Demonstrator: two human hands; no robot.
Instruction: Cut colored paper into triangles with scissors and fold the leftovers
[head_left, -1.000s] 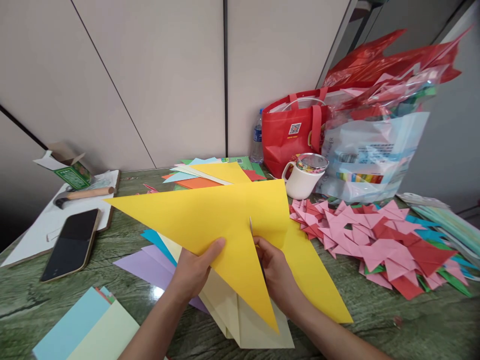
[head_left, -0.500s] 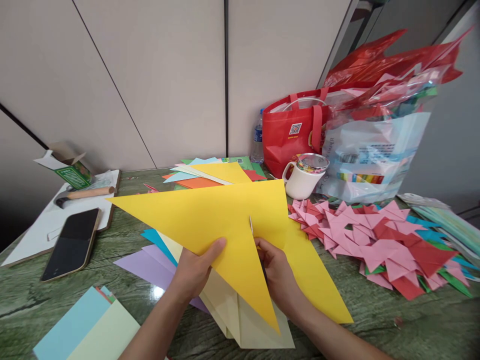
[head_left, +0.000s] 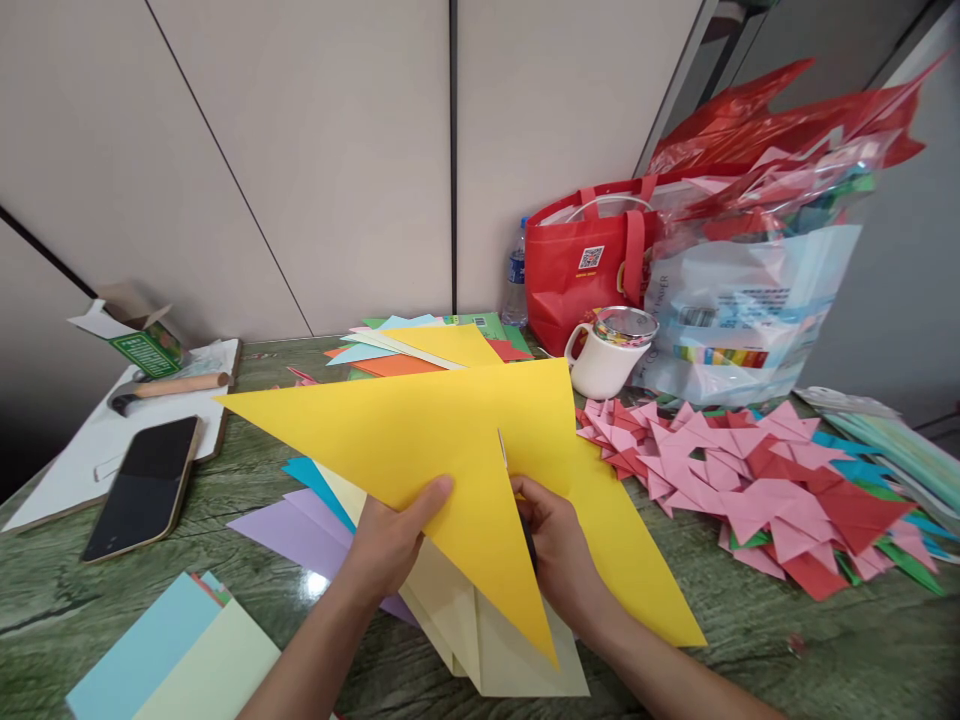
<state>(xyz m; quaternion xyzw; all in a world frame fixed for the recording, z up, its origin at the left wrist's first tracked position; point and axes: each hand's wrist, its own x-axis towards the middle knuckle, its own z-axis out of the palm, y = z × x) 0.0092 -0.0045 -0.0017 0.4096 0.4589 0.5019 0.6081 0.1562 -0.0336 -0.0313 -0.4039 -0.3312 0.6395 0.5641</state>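
Note:
A large sheet of yellow paper [head_left: 420,420] is held up over the table, with a slit running up from its lower edge. My left hand [head_left: 397,535] pinches the paper's lower left edge, thumb on top and fingers behind. My right hand [head_left: 551,540] is closed around a pair of scissors [head_left: 503,449]; one thin blade shows on the paper at the top of the slit, and a bit of dark handle shows by the fingers. Below lie cream paper [head_left: 517,650], purple paper [head_left: 300,530] and a blue sheet [head_left: 322,487], partly covered by the yellow one.
Pink and red folded paper pieces [head_left: 750,470] are heaped at right. Behind stand a white mug [head_left: 604,370], a red bag [head_left: 574,285] and a plastic bag [head_left: 742,320]. At left are a phone [head_left: 142,490], a hammer [head_left: 176,385] and a paper stack [head_left: 142,650].
Both hands and the yellow paper stay almost in place. The scissors have shifted slightly at the slit, and more of their dark handle shows beside my right hand.

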